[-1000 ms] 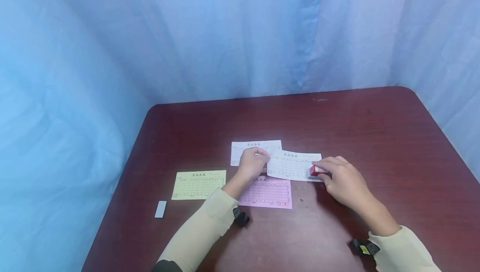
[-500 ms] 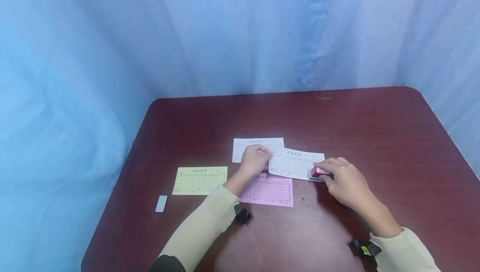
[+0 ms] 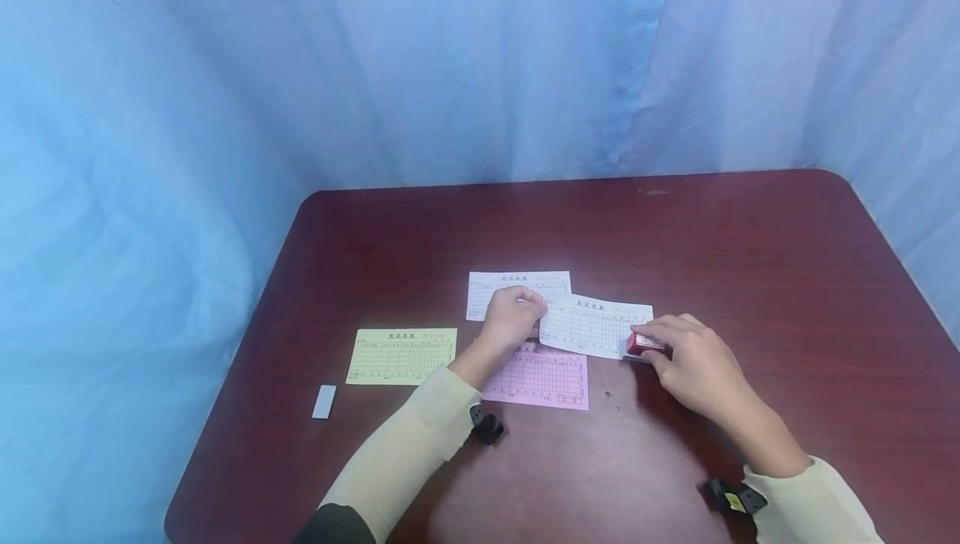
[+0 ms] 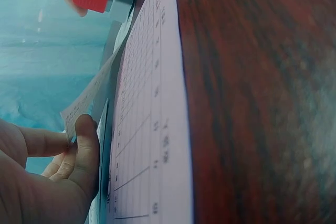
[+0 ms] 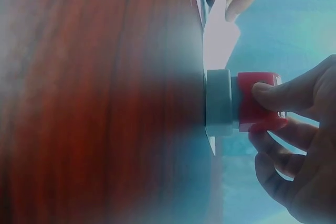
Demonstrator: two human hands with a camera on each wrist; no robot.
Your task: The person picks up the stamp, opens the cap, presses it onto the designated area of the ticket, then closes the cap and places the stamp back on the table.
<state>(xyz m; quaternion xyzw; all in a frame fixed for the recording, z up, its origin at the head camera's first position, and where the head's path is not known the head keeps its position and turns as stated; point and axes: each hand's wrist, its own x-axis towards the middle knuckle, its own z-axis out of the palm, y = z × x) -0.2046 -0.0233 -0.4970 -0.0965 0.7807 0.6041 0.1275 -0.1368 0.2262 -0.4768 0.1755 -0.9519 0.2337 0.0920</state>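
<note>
My right hand (image 3: pixel 693 365) grips a red stamp (image 5: pixel 257 100) with a grey base between thumb and fingers. The stamp's base stands on the lower right corner of a white form slip (image 3: pixel 585 329). My left hand (image 3: pixel 510 319) pinches the left end of that slip between thumb and fingers, and this end is lifted off the table, as the left wrist view shows. Under my left wrist lies a pink form slip (image 3: pixel 540 377) with a red stamped mark in its lower right corner. A second white slip (image 3: pixel 487 290) lies behind my left hand, partly covered by it.
Left of the pink slip lies a yellow form slip (image 3: pixel 401 352), partly overlapped by my left sleeve. A small pale rectangular block (image 3: pixel 324 401) sits near the left side of the dark red table (image 3: pixel 750 252). Blue curtains (image 3: pixel 465 61) hang around the table's back and sides.
Both hands keep their hold on the white slip and the stamp, with hardly any motion. The head view has shifted slightly, so everything on the table appears a little higher.
</note>
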